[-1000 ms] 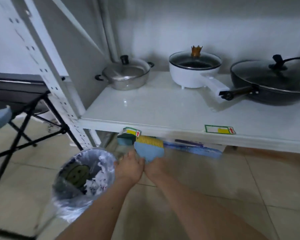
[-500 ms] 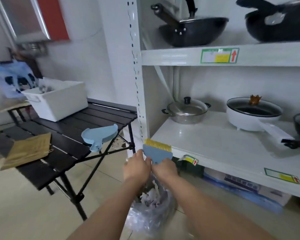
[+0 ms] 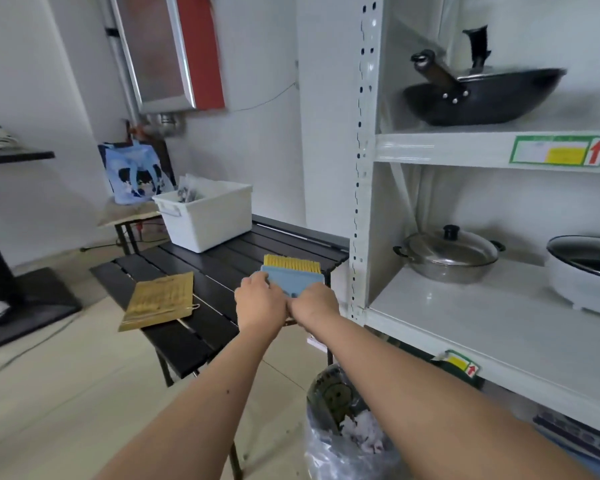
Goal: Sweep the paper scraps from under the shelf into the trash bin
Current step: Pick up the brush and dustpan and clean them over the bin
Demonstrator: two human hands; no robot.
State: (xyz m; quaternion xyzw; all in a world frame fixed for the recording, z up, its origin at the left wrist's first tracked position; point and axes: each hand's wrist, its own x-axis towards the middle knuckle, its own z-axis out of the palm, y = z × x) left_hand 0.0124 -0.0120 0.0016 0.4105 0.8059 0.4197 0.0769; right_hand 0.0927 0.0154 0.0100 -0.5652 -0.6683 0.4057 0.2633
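Both hands, left hand (image 3: 258,301) and right hand (image 3: 314,303), grip the blue brush (image 3: 293,277), bristles up. Black bench (image 3: 201,271) lies just ahead; scrap-filled trash bin (image 3: 343,434) sits below the right forearm.

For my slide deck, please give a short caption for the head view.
Both hands, left hand and right hand, hold a blue brush above the black table.
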